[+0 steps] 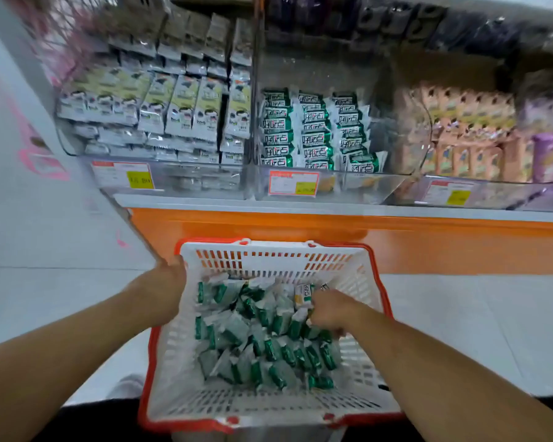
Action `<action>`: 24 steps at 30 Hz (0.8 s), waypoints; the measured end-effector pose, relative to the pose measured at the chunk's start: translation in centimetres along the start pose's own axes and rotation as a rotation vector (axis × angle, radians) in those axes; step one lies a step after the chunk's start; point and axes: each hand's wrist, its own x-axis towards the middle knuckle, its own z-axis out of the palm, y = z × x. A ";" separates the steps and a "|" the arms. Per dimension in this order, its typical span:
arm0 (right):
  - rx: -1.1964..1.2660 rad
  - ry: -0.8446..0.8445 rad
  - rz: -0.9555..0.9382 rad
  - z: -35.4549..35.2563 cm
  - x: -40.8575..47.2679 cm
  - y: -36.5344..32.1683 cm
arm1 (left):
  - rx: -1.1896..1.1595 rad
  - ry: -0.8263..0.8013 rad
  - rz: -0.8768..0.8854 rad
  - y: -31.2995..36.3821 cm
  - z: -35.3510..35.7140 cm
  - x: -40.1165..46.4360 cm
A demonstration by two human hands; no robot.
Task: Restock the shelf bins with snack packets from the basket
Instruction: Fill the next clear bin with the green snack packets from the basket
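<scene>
1. The white basket [268, 406] with the red rim sits low in front of the person, just below the orange shelf base [332, 237], probably so the packets have only a short way to travel up to the bins.
2. The left hand [170, 272] grips the basket's far left corner, fingers curled over the rim; I judge it is there to steady the basket while the other hand digs.
3. The right hand [329, 309] is down among the green snack packets [253, 339], knuckles up and fingers curled into the heap. It appears to pinch a yellow-and-white packet [304, 295], though the blur makes that uncertain.
4. Both forearms reach forward and down, the right one crossing the basket's right rim.
5. The middle clear bin [316, 183] already holds three neat rows of the same green packets [313, 132], with open room at its right side, the likely place for the next handful.
</scene>
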 end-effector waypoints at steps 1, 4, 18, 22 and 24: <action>0.072 -0.012 0.051 1.0 0.7 0.0 | 0.028 -0.015 -0.011 0.5 0.4 0.2; 0.242 -0.020 0.096 4.2 2.8 0.3 | 0.071 0.010 -0.054 1.5 0.6 0.2; 0.303 0.066 -0.237 -4.4 -5.7 -3.4 | -0.103 -0.113 0.151 3.6 -8.8 -3.7; 0.513 0.078 -0.434 -9.4 -13.1 -5.5 | -0.412 -0.136 0.274 4.5 -12.6 -6.7; 0.512 0.168 -0.536 -11.2 -16.0 -6.1 | -0.702 -0.139 0.335 5.0 -14.2 -8.4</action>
